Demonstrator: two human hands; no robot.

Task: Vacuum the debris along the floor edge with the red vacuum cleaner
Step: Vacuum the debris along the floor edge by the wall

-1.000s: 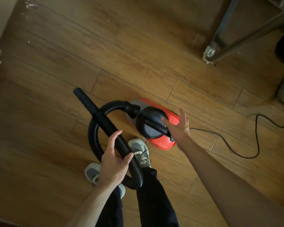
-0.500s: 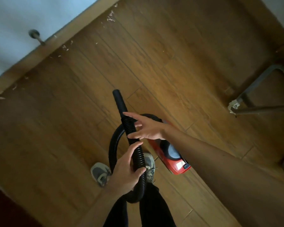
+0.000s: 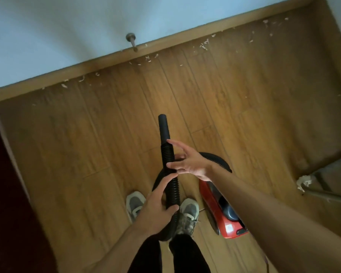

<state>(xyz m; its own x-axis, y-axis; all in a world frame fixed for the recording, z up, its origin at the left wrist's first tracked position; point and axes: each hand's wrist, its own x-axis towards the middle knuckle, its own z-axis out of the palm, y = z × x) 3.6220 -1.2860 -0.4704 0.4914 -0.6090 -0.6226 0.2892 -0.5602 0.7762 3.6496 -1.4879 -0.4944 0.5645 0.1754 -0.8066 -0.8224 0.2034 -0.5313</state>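
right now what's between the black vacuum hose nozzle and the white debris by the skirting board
Only bare brown wooden floor lies between the black plastic hose nozzle and the white debris flakes, as the head view shows.

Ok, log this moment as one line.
left hand grips ribbed hose | right hand spread beside it | nozzle short of debris along baseboard | red vacuum cleaner on floor

One wide-angle view, worn on the person's head, faces forward and steeply down at the brown wood-plank floor (image 3: 87, 144). Two grey sneakers (image 3: 135, 203) at 6 o'clock lie almost straight beneath the lens. Both forearms enter from the bottom edge, between 4 and 6 o'clock. The left hand (image 3: 156, 211) and right hand (image 3: 189, 164) are near the camera at centre. The pale wall (image 3: 67, 36) and wooden skirting board (image 3: 185, 39) cross from 9 to 1 o'clock, farther off.
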